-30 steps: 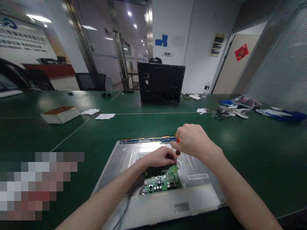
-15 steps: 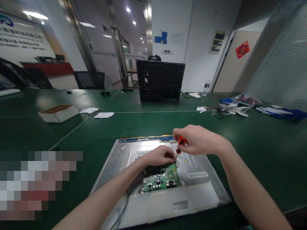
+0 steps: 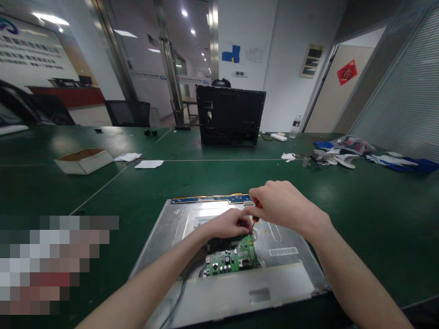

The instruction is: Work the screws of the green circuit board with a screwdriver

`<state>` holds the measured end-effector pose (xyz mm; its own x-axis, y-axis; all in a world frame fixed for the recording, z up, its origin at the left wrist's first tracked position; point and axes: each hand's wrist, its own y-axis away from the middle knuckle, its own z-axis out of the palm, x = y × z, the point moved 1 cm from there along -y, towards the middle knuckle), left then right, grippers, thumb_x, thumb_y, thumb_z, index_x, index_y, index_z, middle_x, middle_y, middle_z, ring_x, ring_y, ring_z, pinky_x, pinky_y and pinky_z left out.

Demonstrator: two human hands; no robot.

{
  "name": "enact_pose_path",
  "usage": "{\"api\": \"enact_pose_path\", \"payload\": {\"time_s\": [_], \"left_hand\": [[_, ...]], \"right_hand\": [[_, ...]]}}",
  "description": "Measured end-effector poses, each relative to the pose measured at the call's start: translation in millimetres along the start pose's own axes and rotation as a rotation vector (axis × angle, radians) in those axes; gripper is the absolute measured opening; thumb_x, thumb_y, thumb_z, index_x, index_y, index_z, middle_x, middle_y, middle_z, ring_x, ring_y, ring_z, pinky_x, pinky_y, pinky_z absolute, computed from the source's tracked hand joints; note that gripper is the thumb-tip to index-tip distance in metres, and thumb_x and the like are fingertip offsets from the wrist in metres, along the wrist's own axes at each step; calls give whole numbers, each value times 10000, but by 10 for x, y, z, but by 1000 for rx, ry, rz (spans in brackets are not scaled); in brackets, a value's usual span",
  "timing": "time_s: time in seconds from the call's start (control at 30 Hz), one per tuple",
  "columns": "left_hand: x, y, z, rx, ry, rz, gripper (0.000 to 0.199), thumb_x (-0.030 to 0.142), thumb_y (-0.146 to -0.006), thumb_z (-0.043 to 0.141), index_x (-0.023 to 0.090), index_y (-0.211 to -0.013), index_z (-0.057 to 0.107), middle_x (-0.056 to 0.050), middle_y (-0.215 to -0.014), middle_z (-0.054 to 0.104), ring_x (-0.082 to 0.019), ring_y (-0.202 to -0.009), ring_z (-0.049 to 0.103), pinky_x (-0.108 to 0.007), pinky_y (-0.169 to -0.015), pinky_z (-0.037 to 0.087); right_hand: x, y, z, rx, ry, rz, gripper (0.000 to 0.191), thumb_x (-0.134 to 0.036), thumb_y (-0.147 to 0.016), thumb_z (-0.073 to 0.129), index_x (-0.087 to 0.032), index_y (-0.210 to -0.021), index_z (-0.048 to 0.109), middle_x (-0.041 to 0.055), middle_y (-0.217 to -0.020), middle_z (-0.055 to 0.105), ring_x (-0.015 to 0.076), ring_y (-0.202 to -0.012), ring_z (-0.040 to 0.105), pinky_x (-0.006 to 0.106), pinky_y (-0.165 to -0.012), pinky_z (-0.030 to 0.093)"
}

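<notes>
A silver metal display panel (image 3: 288, 278) lies flat on the green table before me. On it sits a green circuit board (image 3: 245, 249), and a blue strip board (image 3: 206, 199) runs along the panel's far edge. My right hand (image 3: 279, 203) grips a red and black screwdriver (image 3: 256, 214), its shaft pointing down at the board's upper right corner. Beside the tip, my left hand (image 3: 231, 223) is closed with fingers curled at the board's top edge; whatever they pinch is hidden. A grey cable (image 3: 178, 297) leaves the board towards the lower left.
A black monitor housing (image 3: 231, 116) stands upright farther back. To the left are an open cardboard box (image 3: 84, 161) and paper sheets (image 3: 149, 164). A water bottle (image 3: 295, 126), a plastic bag (image 3: 355, 144) and gloves (image 3: 398, 160) lie towards the right. A blurred patch covers the lower left.
My right hand has turned and its fingers have shifted round the screwdriver handle, covering more of it. The tip stays at the board's corner. My left hand keeps its place.
</notes>
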<state>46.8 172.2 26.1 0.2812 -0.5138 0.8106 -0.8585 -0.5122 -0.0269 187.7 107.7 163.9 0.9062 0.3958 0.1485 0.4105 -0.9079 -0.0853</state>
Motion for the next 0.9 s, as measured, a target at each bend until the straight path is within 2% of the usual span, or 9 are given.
{"api": "enact_pose_path", "payload": {"time_s": [0.1,0.27,0.37,0.5,0.6,0.7,0.77,0.9], "left_hand": [[6,-3,-5,2,-49,-1,124,83,-727,584,150,-764,682,14,-711,644,-128,-675,570,-206,-644,418],[27,0,-18,7,-36,8,131,80,-717,594,148,-777,688,3,-753,659,-143,-711,585,-221,-676,432],[35,5,-23,9,-21,14,140,76,-720,588,140,-795,687,-5,-771,663,-149,-728,595,-223,-685,439],[23,3,-23,3,-28,16,143,68,-722,584,138,-803,680,8,-741,654,-134,-701,584,-209,-663,434],[2,0,-21,-5,-26,17,136,69,-718,593,144,-795,677,13,-735,649,-130,-694,580,-205,-659,435],[-6,2,-20,-9,7,31,150,63,-721,585,142,-811,676,6,-746,654,-133,-704,592,-208,-667,441],[-1,5,-19,-15,7,26,156,60,-725,578,144,-810,678,6,-735,652,-131,-692,590,-206,-660,442],[22,5,-21,-14,-37,1,146,69,-725,589,146,-795,690,6,-723,651,-128,-674,578,-203,-639,431]], "right_hand": [[-12,-27,9,-10,2,-7,269,-402,-867,506,-206,-738,635,45,-654,651,198,-613,609,269,-500,286],[6,-52,29,5,-35,-70,127,-305,-833,519,-207,-851,597,27,-697,660,180,-607,593,268,-487,241],[49,-15,21,2,-116,-149,151,-276,-816,526,-206,-946,558,25,-791,678,178,-657,599,270,-494,245],[104,45,5,-44,-199,-227,205,-185,-775,556,-229,-975,540,10,-929,675,167,-740,603,258,-532,295],[103,50,-6,-69,-184,-179,213,-200,-775,579,-243,-983,561,9,-925,682,184,-770,615,258,-542,318],[71,23,-18,-77,-120,-58,172,-352,-826,577,-232,-945,608,32,-831,693,212,-735,630,270,-527,324],[50,0,-23,-72,-83,-8,231,-436,-856,541,-226,-873,636,40,-758,685,214,-690,631,273,-517,322],[33,-27,-17,-58,-56,-13,275,-403,-898,478,-221,-775,644,39,-691,669,203,-653,624,270,-512,309]]}}
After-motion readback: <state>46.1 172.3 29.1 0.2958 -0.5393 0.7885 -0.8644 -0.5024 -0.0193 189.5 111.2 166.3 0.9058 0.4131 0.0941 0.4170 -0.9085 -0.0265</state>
